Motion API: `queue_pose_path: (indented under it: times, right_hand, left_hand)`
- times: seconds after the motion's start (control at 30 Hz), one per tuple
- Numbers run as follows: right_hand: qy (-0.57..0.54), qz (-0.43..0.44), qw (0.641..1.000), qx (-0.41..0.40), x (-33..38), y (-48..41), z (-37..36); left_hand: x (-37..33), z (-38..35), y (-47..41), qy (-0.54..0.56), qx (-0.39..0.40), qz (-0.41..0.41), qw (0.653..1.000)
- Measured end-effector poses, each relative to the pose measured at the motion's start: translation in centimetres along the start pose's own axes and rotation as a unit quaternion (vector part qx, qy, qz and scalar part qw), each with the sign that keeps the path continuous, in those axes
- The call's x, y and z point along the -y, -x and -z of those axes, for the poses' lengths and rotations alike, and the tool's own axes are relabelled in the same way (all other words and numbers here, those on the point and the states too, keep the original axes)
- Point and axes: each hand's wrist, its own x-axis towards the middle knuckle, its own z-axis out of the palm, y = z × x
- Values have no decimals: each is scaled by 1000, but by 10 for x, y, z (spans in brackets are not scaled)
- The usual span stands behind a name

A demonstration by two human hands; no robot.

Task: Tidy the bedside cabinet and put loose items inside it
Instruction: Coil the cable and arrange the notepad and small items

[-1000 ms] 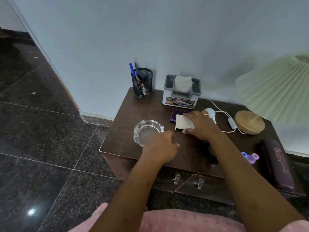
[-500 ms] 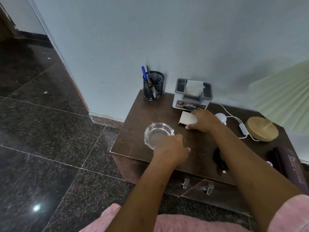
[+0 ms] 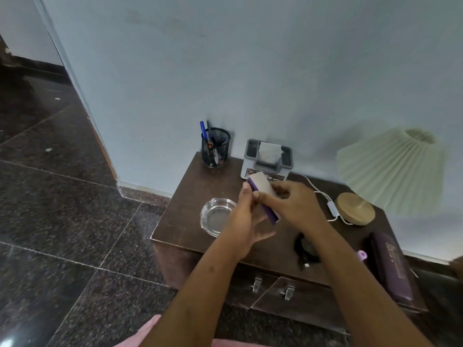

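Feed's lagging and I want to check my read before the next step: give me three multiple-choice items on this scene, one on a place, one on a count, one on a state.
1. Where on the cabinet is the ashtray?
A front left
B back right
C middle of the back edge

2. How many handles show on the front?
A one
B two
C four

3. The pad is:
A lying flat on the cabinet
B lifted off it, in hand
C lying on the floor

Answers:
1 A, it sits near the front left corner.
2 B, two metal handles show side by side.
3 B, the right hand grips it above the top, with the left hand against it.
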Motion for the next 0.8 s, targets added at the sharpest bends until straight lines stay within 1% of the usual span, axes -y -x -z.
queue_pose_path:
  times: [0.03,0.1,0.23,0.37,0.63,0.7,0.8]
  right_hand:
    - [-1,-11,1000,-15,4,12,0]
    - [0,-31,998,-48,8,32,0]
    - [33,-42,993,-102,-1,56,0]
    - [31,-63,989,-129,-10,61,1]
    - [52,-97,989,-97,-16,54,-4]
    - [38,-101,991,-82,-16,50,-5]
    - [7,-102,993,-63,-13,47,-6]
  left_hand:
    - [0,-4,4,59,32,23,997]
    - [3,-10,8,117,67,61,989]
    - [14,-16,12,141,74,77,984]
    - [21,-21,12,135,83,69,985]
    - [21,-18,2,135,47,47,989]
    - [20,-18,1,140,35,43,989]
    - [19,-17,-2,145,39,34,988]
